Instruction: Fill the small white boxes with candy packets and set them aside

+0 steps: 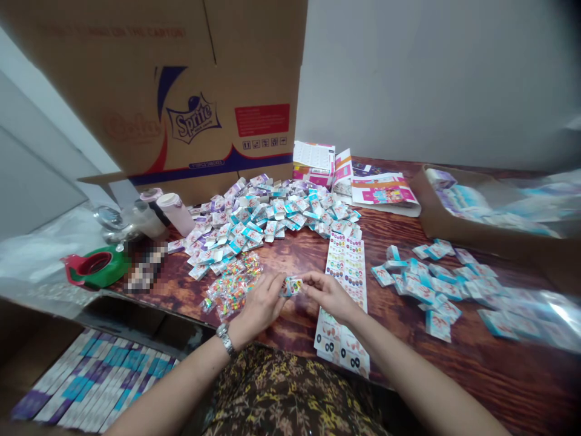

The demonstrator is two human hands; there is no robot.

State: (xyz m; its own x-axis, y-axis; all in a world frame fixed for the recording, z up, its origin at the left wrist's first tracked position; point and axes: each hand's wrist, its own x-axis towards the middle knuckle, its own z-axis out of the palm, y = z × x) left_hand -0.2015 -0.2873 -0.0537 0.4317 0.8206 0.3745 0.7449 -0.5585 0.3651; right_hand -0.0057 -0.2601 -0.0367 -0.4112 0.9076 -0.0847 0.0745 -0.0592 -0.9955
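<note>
My left hand point(264, 303) is closed around the left end of a small white candy box point(291, 287) with coloured round patches on its face. The fingers of my right hand point(329, 295) are pinched at the box's right end; whether a sticker is between them I cannot tell. Beside my right hand lies a stack of sticker sheets point(347, 266) printed with rows of coloured pictures. Close to my left hand is a heap of clear packets of colourful candies point(231, 284). A big pile of small white, blue and purple boxes point(272, 212) lies beyond both hands.
More small boxes point(420, 281) are scattered at the right, near an open carton point(476, 233). A large cardboard box point(204, 91) stands behind. Green tape point(106, 266), a pink bottle point(176, 213) and printed sheets point(385, 191) sit around. Below left, a carton holds rows of boxes point(100, 381).
</note>
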